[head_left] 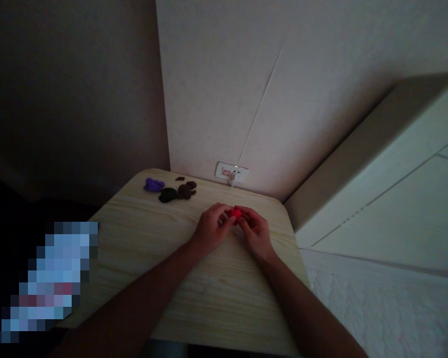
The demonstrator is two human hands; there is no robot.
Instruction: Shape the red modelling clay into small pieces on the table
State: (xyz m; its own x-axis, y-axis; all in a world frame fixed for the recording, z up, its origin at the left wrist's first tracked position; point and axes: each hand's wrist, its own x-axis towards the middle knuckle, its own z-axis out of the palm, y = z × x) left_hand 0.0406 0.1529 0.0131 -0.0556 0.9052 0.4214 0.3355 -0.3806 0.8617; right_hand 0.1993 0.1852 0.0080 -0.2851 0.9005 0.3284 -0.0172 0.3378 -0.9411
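Note:
A small lump of bright red modelling clay (236, 214) is pinched between the fingertips of both hands, above the far right part of the table. My left hand (211, 227) grips it from the left, fingers curled and thumb against its near side. From the other side my right hand (257, 232) closes on the same lump. Fingers cover parts of the clay, so its full shape is hidden. To the left on the tabletop lie a purple clay lump (154, 185), a blackish one (168, 195) and a dark brown one (187, 190), with a small brown bit (179, 178) behind.
The pale wooden table (142, 243) has rounded far corners and stands close to a wall. A white wall socket (232, 172) with a plug sits just beyond its far edge. On the right are a light headboard-like panel (377, 184) and a white quilted surface (381, 313).

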